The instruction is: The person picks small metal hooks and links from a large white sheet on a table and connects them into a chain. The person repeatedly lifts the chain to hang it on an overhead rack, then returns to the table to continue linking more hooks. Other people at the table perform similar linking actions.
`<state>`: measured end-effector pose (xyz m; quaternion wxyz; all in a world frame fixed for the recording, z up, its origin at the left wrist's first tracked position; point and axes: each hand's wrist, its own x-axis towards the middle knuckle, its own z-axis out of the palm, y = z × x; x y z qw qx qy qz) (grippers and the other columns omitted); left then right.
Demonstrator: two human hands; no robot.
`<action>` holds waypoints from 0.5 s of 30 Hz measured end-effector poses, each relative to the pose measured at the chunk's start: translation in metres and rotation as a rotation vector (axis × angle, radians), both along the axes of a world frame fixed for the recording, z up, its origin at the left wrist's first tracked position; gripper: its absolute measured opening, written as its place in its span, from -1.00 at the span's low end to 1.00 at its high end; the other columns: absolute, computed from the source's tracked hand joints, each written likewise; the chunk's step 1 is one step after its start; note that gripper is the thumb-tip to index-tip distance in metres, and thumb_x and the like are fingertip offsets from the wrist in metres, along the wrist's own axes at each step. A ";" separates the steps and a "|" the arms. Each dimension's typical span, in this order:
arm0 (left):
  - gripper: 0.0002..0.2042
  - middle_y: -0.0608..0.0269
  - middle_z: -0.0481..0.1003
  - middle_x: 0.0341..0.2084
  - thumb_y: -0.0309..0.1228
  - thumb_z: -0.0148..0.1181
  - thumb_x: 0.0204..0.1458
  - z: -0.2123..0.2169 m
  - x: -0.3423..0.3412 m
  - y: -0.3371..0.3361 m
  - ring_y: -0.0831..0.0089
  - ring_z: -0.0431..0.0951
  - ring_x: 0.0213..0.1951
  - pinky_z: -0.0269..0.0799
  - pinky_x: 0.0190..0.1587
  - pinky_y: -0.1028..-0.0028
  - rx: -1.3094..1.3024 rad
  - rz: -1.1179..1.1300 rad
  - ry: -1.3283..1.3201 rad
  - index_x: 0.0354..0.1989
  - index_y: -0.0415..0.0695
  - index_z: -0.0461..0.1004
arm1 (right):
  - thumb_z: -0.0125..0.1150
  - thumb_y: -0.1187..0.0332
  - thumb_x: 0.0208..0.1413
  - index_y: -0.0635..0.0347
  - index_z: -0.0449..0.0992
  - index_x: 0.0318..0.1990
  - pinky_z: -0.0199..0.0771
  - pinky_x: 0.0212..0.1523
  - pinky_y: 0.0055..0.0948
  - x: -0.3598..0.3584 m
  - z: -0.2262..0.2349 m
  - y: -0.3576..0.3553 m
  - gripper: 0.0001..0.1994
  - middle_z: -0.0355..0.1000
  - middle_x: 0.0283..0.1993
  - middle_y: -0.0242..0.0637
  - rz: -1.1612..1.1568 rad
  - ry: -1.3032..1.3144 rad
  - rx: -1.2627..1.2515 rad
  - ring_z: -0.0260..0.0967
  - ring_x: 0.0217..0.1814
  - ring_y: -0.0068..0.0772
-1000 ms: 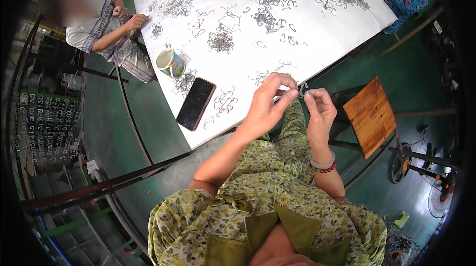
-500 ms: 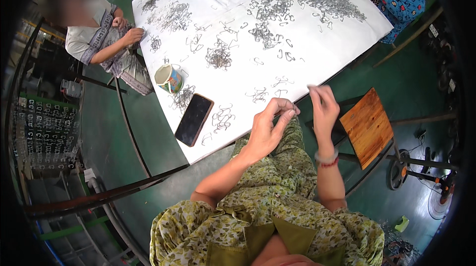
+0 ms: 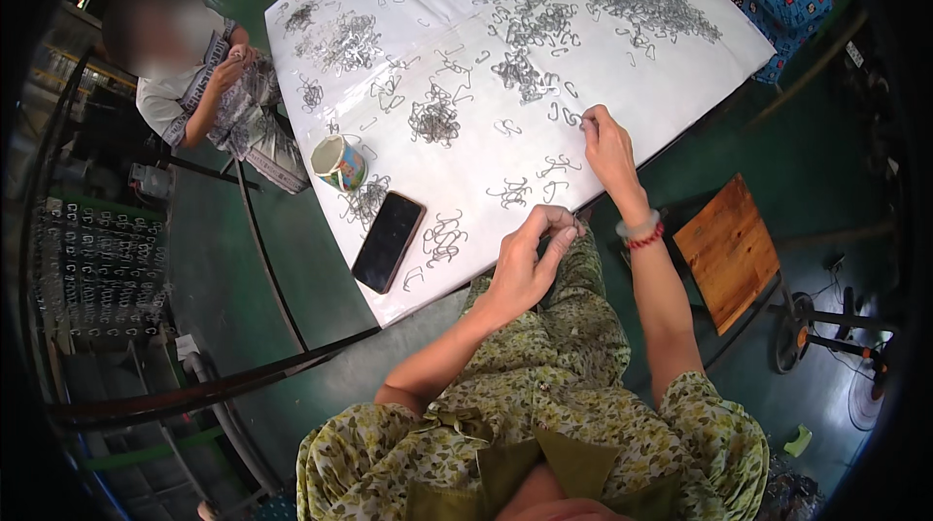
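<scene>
Left hand [image 3: 526, 262]: curled right of centre; grasp unclear.
Right hand [image 3: 609, 154]: beside wire hooks [image 3: 570, 117], upper centre-right; cannot tell grip.

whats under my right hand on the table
Your right hand reaches over the white tabletop, its fingertips next to a few bent wire hooks. The patch directly beneath the hand is covered, so whether any hooks lie there cannot be seen.
</scene>
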<state>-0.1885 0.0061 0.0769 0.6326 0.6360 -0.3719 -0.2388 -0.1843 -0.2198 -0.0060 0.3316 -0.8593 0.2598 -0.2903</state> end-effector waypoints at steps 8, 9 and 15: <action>-0.89 0.02 0.50 -0.36 -0.55 0.11 0.15 -0.020 0.002 -0.018 0.23 0.52 -0.36 0.43 -0.26 0.35 -0.002 0.028 -0.150 -0.19 -0.29 0.37 | 0.03 0.55 0.12 0.28 0.48 -0.12 0.36 -0.35 -0.36 -0.084 0.127 0.059 -0.80 0.40 -0.34 -0.13 0.370 0.091 0.142 0.37 -0.39 -0.27; -0.89 0.01 0.50 -0.35 -0.56 0.11 0.14 -0.020 -0.001 -0.019 0.19 0.53 -0.34 0.43 -0.26 0.32 -0.004 0.027 -0.163 -0.19 -0.28 0.37 | 0.03 0.56 0.11 0.27 0.49 -0.10 0.36 -0.35 -0.37 -0.086 0.135 0.064 -0.79 0.40 -0.35 -0.15 0.402 0.114 0.152 0.37 -0.39 -0.30; -0.85 0.01 0.49 -0.36 -0.53 0.15 0.11 -0.011 -0.002 -0.016 0.06 0.51 -0.23 0.43 -0.22 0.24 0.040 0.010 -0.263 -0.18 -0.26 0.36 | 0.17 0.67 -0.03 0.24 0.52 -0.09 0.24 -0.49 -0.57 -0.097 0.151 0.074 -0.69 0.32 -0.46 -0.40 0.392 0.015 0.070 0.18 -0.52 -0.63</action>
